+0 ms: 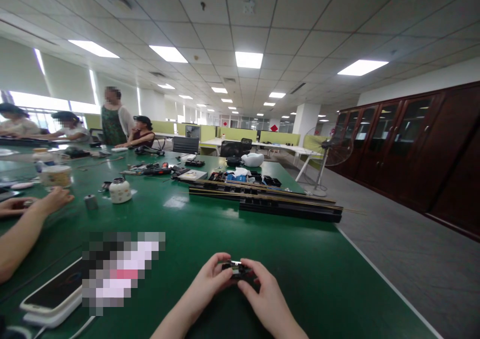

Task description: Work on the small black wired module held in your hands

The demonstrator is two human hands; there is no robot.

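Observation:
Low in the middle of the view, my left hand (pixel 210 279) and my right hand (pixel 262 291) meet over the green table (pixel 300 259). Between their fingertips sits a small black and silver part (pixel 235 267), pinched from both sides. Fingers of both hands are curled around it. What the part is I cannot make out.
A phone (pixel 56 291) lies at the near left on a white pad. Long black rails (pixel 270 201) lie across the table's far middle, with tools and boxes behind. A co-worker's arm (pixel 26 229) rests at left. A white jar (pixel 120 190) stands beyond. Other people sit far left. Grey floor, fan and cabinets lie right.

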